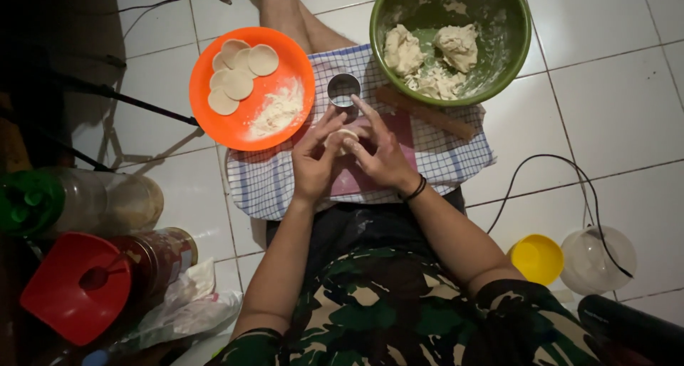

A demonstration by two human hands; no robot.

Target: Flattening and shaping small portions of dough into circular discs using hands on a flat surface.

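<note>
Pale dough piece (343, 139) sits pinched between both hands over the pink board (370, 173) on the checked cloth (263, 181); left hand (313, 156) and right hand (381, 152) both closed narrow on it, fingertips meeting. Best handled, I'd say, with light even fingertip pressure while turning it, so the edge doesn't tear. Count: five cut dough rounds (239, 74) plus one flour pile on one orange plate (214, 116), three dough lumps in one green bowl (513, 52), one metal ring cutter (343, 89), one wooden rolling pin (427, 113).
</note>
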